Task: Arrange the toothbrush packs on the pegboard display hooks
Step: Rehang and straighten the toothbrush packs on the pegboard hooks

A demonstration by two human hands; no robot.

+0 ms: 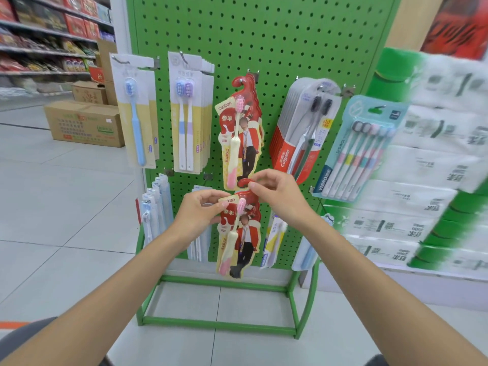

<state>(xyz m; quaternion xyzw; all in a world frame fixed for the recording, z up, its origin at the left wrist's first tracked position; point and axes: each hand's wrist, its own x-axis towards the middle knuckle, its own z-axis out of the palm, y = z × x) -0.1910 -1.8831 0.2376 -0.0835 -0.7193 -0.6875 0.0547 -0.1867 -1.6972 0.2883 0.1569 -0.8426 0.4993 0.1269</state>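
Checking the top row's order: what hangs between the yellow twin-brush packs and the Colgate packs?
The red canban packs hang there, as the head view shows.

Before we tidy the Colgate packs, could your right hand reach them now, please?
Probably not yet: the right hand pinches the red pack by its hook, though nothing blocks the way to the Colgate packs.
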